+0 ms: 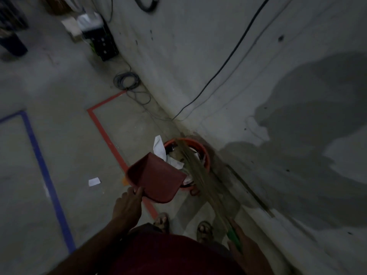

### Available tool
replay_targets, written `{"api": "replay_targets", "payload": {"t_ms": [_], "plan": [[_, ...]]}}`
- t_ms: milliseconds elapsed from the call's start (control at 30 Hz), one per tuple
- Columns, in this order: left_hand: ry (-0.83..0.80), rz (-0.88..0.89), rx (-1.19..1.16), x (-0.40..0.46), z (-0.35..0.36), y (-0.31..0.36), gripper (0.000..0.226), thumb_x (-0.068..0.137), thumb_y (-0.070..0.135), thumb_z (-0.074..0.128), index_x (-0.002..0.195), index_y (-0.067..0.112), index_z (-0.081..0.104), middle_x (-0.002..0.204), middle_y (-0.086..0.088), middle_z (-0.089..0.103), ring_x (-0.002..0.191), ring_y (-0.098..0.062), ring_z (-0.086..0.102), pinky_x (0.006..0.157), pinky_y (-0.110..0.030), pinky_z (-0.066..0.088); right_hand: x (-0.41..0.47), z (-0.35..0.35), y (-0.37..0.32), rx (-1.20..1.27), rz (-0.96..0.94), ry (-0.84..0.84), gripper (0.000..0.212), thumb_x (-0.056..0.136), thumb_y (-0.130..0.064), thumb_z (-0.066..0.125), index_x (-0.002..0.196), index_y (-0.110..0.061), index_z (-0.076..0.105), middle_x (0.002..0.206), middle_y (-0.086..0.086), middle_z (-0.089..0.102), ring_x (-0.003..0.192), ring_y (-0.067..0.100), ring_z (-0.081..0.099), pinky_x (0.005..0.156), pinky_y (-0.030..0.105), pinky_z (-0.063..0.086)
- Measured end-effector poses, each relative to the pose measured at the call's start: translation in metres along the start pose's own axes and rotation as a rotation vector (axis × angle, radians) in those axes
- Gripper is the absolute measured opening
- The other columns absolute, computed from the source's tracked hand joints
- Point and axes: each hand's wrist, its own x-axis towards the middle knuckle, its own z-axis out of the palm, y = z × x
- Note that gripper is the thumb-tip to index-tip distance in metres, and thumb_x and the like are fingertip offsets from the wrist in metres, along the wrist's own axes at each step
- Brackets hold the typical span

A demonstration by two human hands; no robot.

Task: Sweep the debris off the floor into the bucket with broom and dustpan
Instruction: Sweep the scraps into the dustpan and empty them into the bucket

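My left hand (128, 204) grips the rear of a dark red dustpan (156, 178), which is tipped over the near rim of the orange bucket (206, 155). White paper fills the bucket, and one sheet (158, 147) sticks up at its left side. In my right hand (245, 249) I hold the green handle of a straw broom (195, 171), whose bristles lie across the bucket's mouth. One small white paper scrap (94, 181) lies on the floor left of the dustpan.
The bucket stands at the foot of a grey wall (258, 76) with a black cable (234, 50) running down it. Coiled wire (127, 81) and a black crate (105, 44) sit further along the wall. Red tape (105, 133) and blue tape (41, 161) mark the floor. My sandalled feet (182, 225) stand close behind the bucket.
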Motion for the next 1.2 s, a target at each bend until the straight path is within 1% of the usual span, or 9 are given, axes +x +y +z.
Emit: {"api": "replay_targets", "payload": {"t_ms": [33, 133, 300, 433, 700, 833, 900, 1000, 1200], "plan": [[0.006, -0.009, -0.013, -0.005, -0.002, 0.006, 0.047, 0.094, 0.016, 0.053, 0.139, 0.028, 0.044, 0.109, -0.007, 0.053, 0.084, -0.027, 0.059, 0.062, -0.036, 0.042, 0.005, 0.005, 0.002, -0.144, -0.120, 0.154, 0.065, 0.098, -0.037, 0.056, 0.144, -0.066, 0.020, 0.093, -0.016, 0.066, 0.084, 0.004, 0.064, 0.082, 0.020, 0.051], [0.031, -0.046, -0.065, -0.025, -0.009, 0.027, 0.047, 0.095, 0.016, 0.049, 0.140, 0.027, 0.039, 0.110, -0.008, 0.049, 0.087, -0.028, 0.058, 0.065, -0.038, 0.046, -0.008, -0.010, -0.008, -0.268, -0.438, 0.003, 0.066, 0.089, -0.074, 0.035, 0.149, -0.060, 0.012, 0.128, -0.007, 0.063, 0.104, 0.014, 0.067, 0.086, 0.026, 0.053], [0.108, -0.158, -0.181, -0.068, -0.018, 0.061, 0.036, 0.096, 0.017, 0.050, 0.130, 0.026, 0.045, 0.107, -0.008, 0.048, 0.079, -0.032, 0.062, 0.060, -0.037, 0.043, 0.021, -0.025, -0.037, -0.282, -0.616, -0.007, 0.063, 0.095, -0.047, 0.051, 0.153, -0.042, 0.028, 0.144, -0.001, 0.052, 0.127, 0.019, 0.053, 0.100, 0.035, 0.048], [0.155, -0.291, -0.252, -0.118, -0.019, 0.073, 0.033, 0.098, 0.021, 0.050, 0.130, 0.030, 0.043, 0.108, -0.005, 0.049, 0.066, -0.027, 0.055, 0.053, -0.036, 0.045, 0.030, -0.026, -0.043, -0.369, -0.801, -0.062, 0.067, 0.095, -0.059, 0.039, 0.157, -0.037, 0.021, 0.160, -0.010, 0.031, 0.146, 0.014, 0.031, 0.114, 0.041, 0.036], [0.310, -0.589, -0.311, -0.221, -0.015, 0.057, 0.033, 0.099, 0.023, 0.053, 0.131, 0.025, 0.048, 0.111, -0.006, 0.054, 0.059, -0.022, 0.046, 0.045, -0.029, 0.024, -0.014, -0.010, -0.078, -0.556, -0.936, -0.345, 0.067, 0.092, -0.067, 0.022, 0.154, -0.049, 0.006, 0.151, -0.001, 0.045, 0.133, 0.023, 0.048, 0.106, 0.041, 0.044], [0.361, -0.648, -0.278, -0.265, -0.002, 0.035, 0.030, 0.089, 0.020, 0.068, 0.117, 0.021, 0.057, 0.093, -0.007, 0.059, 0.059, -0.027, 0.056, 0.049, -0.030, 0.029, -0.052, 0.012, -0.097, -0.629, -1.147, -0.261, 0.074, 0.085, -0.045, 0.069, 0.151, -0.037, 0.037, 0.124, 0.004, 0.067, 0.099, 0.025, 0.067, 0.078, 0.036, 0.057], [0.385, -0.670, -0.248, -0.286, 0.007, 0.022, 0.032, 0.081, 0.018, 0.075, 0.109, 0.021, 0.060, 0.083, -0.006, 0.059, 0.060, -0.028, 0.058, 0.050, -0.029, 0.029, -0.067, 0.026, -0.106, -0.688, -1.212, -0.230, 0.075, 0.081, -0.041, 0.073, 0.149, -0.031, 0.044, 0.111, 0.006, 0.070, 0.083, 0.024, 0.069, 0.067, 0.034, 0.057], [0.435, -0.731, -0.241, -0.321, 0.028, -0.005, 0.033, 0.080, 0.019, 0.076, 0.109, 0.022, 0.061, 0.079, -0.004, 0.057, 0.060, -0.028, 0.056, 0.051, -0.030, 0.030, -0.087, 0.059, -0.109, -0.736, -1.313, -0.234, 0.068, 0.093, -0.046, 0.050, 0.155, -0.042, 0.022, 0.116, 0.010, 0.062, 0.086, 0.025, 0.066, 0.069, 0.038, 0.057], [0.480, -0.899, -0.308, -0.406, 0.073, -0.061, 0.030, 0.089, 0.022, 0.065, 0.118, 0.026, 0.056, 0.085, -0.004, 0.054, 0.069, -0.028, 0.056, 0.058, -0.034, 0.032, -0.161, 0.125, -0.124, -0.717, -1.359, -0.388, 0.077, 0.098, -0.040, 0.051, 0.152, -0.054, -0.002, 0.090, -0.008, 0.044, 0.058, 0.009, 0.050, 0.051, 0.024, 0.048]]}}
